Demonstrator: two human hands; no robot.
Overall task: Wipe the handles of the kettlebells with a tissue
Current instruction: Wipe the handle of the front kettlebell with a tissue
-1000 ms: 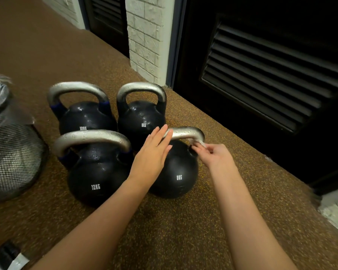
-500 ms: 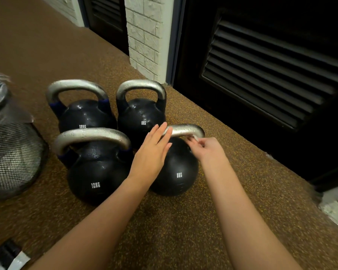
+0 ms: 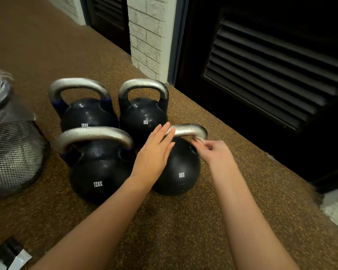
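Observation:
Several black kettlebells with silver handles stand on the brown floor. The near right one, marked 8KG (image 3: 180, 168), has its handle (image 3: 189, 129) between my hands. My left hand (image 3: 154, 152) lies flat with fingers apart on the handle's left end and the ball. My right hand (image 3: 213, 151) pinches a small pale tissue (image 3: 200, 140) against the handle's right bend. A 12KG kettlebell (image 3: 98, 172) stands to the near left; another 12KG (image 3: 86, 114) and an 8KG (image 3: 142, 115) stand behind.
A black mesh bin (image 3: 14, 152) with a plastic liner stands at the left. A dark louvred door (image 3: 271, 65) and a white brick pillar (image 3: 146, 36) line the right side. A dark packet (image 3: 6, 256) lies at the bottom left corner.
My right hand slid along the handle's right bend, up under it and back down. My left hand stayed on the handle's left end.

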